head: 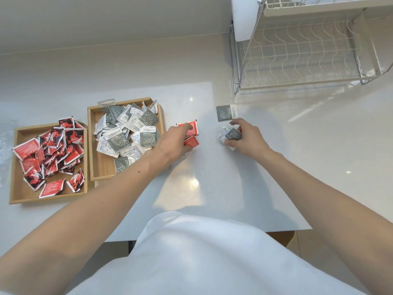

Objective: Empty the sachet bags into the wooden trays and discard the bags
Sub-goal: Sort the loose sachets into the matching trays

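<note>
Left hand [177, 141] gripping red sachets [190, 135] on the table [212, 177], right hand [244, 137] clutching grey sachets [232, 134], two filled wooden trays [91, 145] sitting left

1. I read this as a home kitchen, and the white wire dish rack [306, 54] standing at the far right of the pale, glossy countertop [212, 188] is my main reason.
2. The rack has two tiers with curved plate slots, and a white container [244, 18] hangs at its left end.
3. Behind the rack, a plain light wall [106, 22] meets the counter.
4. Left of the rack and nearer to me, two wooden trays [93, 145] hold small sugar-style sachets [119, 133], which are pantry goods.
</note>
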